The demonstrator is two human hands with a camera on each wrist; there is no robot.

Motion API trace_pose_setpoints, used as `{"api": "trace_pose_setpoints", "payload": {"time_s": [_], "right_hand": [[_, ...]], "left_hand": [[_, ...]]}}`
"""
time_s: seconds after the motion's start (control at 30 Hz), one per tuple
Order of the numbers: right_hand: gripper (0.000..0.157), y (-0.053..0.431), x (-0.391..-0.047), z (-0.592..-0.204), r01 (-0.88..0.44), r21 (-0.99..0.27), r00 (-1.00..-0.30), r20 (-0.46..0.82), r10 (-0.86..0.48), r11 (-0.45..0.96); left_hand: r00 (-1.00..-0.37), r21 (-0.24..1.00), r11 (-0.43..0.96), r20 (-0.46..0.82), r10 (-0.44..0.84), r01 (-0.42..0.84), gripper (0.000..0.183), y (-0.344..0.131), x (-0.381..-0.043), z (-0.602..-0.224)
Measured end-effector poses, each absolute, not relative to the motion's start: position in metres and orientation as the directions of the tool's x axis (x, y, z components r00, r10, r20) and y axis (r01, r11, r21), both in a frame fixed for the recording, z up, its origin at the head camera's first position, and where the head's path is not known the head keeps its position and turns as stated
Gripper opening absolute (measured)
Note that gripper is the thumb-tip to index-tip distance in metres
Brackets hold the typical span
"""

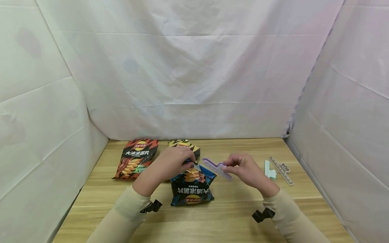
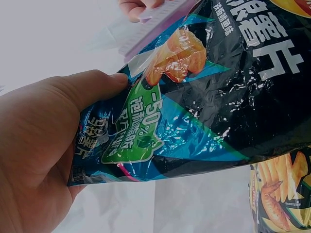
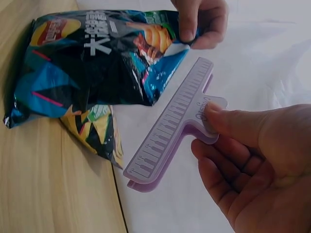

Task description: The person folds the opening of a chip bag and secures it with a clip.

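Note:
A blue-and-black chip bag stands upside down at the middle of the table, its printing inverted in the head view. My left hand pinches the bag's upper edge; in the left wrist view the thumb lies on the front of the wrapper. Between thumb and fingers my right hand holds a purple bag clip by its handle tabs. Piano keys are printed along the clip's long bar. In the right wrist view this bar is close beside the bag's edge, pointing across it, with its jaws looking nearly closed.
A red-and-black chip bag lies at the back left. Behind the blue bag is a yellow-and-black one, partly hidden by my left hand. At the right are a mint clip and a grey-white clip. White cloth hangs around the table.

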State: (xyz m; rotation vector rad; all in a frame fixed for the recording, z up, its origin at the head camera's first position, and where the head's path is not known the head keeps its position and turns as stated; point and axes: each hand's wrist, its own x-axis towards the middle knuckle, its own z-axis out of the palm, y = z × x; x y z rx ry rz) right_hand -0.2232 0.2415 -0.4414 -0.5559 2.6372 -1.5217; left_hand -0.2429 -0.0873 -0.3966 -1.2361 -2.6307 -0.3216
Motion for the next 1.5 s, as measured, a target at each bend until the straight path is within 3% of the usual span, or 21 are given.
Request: {"api": "trace_pose_setpoints", "payload": {"time_s": [0.17,0.37,0.77,1.5], "right_hand": [[0.002,0.235,-0.221,-0.441,-0.326,-0.836,-0.912,0.154,-0.381,0.442],[0.01,0.232,-0.221,-0.442,-0.339,-0.837,-0.899,0.154,-0.41,0.429],[0.002,0.226,-0.221,-0.444,-0.333,-0.835,-0.901,0.145,-0.408,0.439],[0.009,0.217,-0.224,-0.449,-0.323,-0.839,-0.898,0.126,-0.421,0.438]], "left_hand": [[-0.628,0.106,0.627,0.281,0.726,0.772,0.006,-0.087,-0.243,-0.397],[-0.618,0.096,0.621,0.294,0.729,0.778,0.006,-0.088,-0.243,-0.397],[-0.624,0.093,0.628,0.293,0.725,0.773,0.007,-0.088,-0.244,-0.398],[-0.635,0.111,0.633,0.28,0.72,0.766,0.007,-0.086,-0.243,-0.396]]}}
